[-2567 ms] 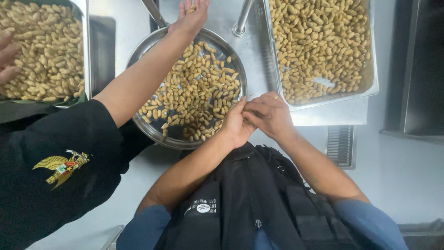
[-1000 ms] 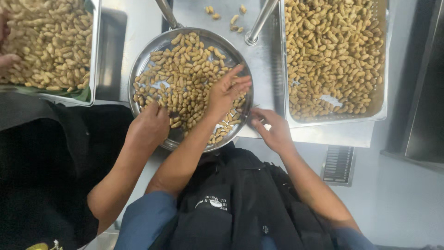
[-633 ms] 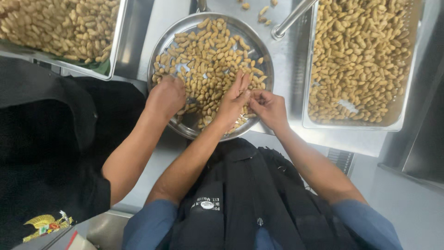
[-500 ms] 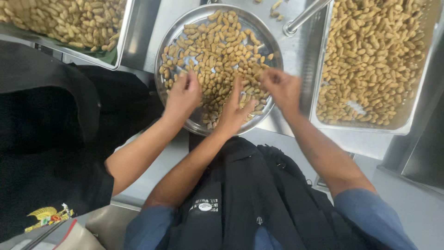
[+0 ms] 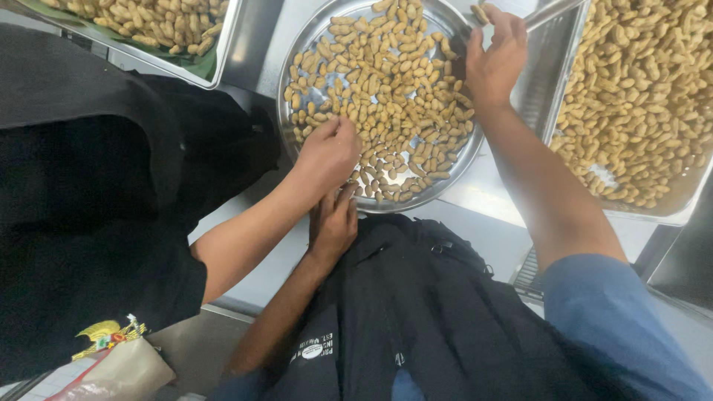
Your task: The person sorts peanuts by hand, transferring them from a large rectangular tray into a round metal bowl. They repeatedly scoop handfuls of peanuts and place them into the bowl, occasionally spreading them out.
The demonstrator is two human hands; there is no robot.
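Note:
A round metal tray (image 5: 297, 67) of unshelled peanuts (image 5: 386, 96) sits on the steel counter in front of me. My left hand (image 5: 334, 223) lies at the tray's near rim, fingers stretched toward the nuts and partly under a co-worker's hand (image 5: 327, 152), which pinches among the peanuts. My right hand (image 5: 494, 59) hovers over the tray's right rim, back toward the camera, fingers loosely apart. A single peanut (image 5: 479, 12) shows just beyond its thumb; whether the hand holds it is unclear.
A large rectangular metal tray (image 5: 553, 82) heaped with peanuts stands at the right. Another tray (image 5: 223, 44) of peanuts sits at the upper left. The co-worker in black (image 5: 89, 223) fills the left side. My dark apron (image 5: 416, 312) covers the bottom.
My right hand has moved up and to the right, from the tray's middle to its right rim. My left hand has drawn back to the near rim. The co-worker's hand has moved in above it.

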